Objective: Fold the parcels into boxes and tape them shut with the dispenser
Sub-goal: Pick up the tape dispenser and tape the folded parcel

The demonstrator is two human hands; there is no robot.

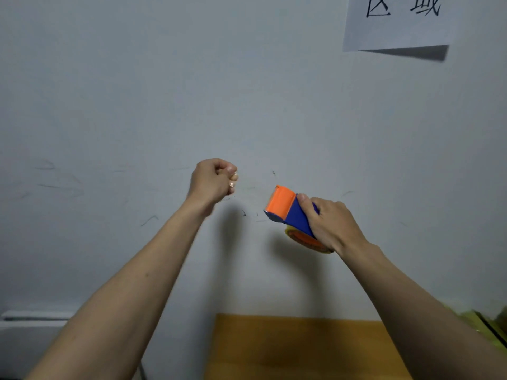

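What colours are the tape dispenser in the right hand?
The tape dispenser has a blue body and an orange front guard, seen in the head view, held by the right hand.

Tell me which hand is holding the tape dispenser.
The right hand grips the blue-and-orange tape dispenser. The left hand is curled into a fist, apart from it.

The dispenser (290,212), right of centre, is blue-bodied with an orange front — a yellowish roll shows beneath. The wall (137,105) is pale grey-white with faint dark scuffs. The paper sign (397,23), upper right, is white with black characters. The table (301,349), at the bottom, is amber-brown — a yellow-green thing (491,327) sits at lower right.
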